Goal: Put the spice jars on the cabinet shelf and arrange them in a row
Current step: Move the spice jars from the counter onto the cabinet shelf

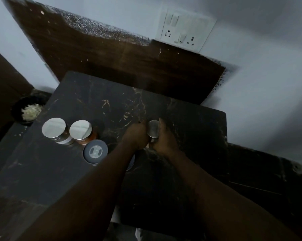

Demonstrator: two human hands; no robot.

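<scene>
A spice jar with a silver lid (153,128) stands near the middle of the dark marbled top (98,105). My left hand (136,134) and my right hand (164,140) press against its two sides, and its body is hidden between them. To the left stand two jars with shiny silver lids (54,127) (80,129), the second with orange-brown contents. In front of them is a jar with a grey plastic lid (95,151). Another lid edge (132,162) peeks out from under my left forearm.
A dark wooden panel (112,54) rises behind the top, with a white switch and socket plate (185,31) on the wall above it. A dark bowl of pale shreds (29,110) sits low at the left. A lower dark surface (268,180) extends to the right.
</scene>
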